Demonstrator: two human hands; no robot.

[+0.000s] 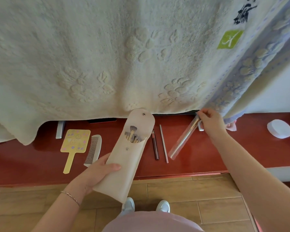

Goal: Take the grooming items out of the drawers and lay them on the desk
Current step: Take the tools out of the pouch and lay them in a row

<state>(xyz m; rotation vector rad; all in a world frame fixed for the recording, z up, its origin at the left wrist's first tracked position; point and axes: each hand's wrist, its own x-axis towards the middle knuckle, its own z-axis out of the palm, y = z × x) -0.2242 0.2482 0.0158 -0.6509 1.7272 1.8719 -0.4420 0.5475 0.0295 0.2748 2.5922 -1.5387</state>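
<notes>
Brush pouch point(124, 158) is gripped flap-open by the left hand point(97, 173), so brushes stay in; a silver tube point(182, 139) is pinched by the right hand point(211, 123), tilted down onto the counter point(208, 158) beside the pencils point(159, 144)

Bright, even daylight; soft shadows, wide-angle bending at edges, slight blur.

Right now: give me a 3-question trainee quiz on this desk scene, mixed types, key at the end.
1. True or false: the left hand holds the brush pouch with its flap open.
2. What lies directly right of the yellow hand mirror? A) white comb B) round white lid C) pencil
3. Fill in: the right hand pinches the top end of a clear ___.

Key: 1 true; 2 A; 3 tube
</notes>
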